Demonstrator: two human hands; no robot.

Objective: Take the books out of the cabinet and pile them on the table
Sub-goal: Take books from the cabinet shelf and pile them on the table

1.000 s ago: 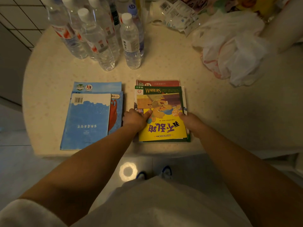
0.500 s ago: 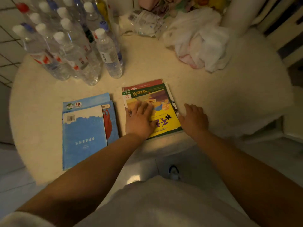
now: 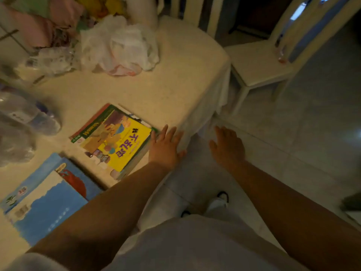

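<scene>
**Two piles of books on the table, both hands empty**

The pile topped by the yellow book (image 3: 117, 141) lies near the edge of the table (image 3: 175, 90). Just beside the yellow book, towards the person, lies the blue pile (image 3: 48, 202). The left hand (image 3: 166, 147) is spread flat, holding nothing, at the yellow book's corner by the table edge. The right hand (image 3: 227, 146), fingers relaxed and empty, hangs beyond that edge, over the floor. Behind the yellow book sits a crumpled white plastic bag (image 3: 119, 45); blurred water bottles (image 3: 25, 118) stand opposite the hands.
</scene>
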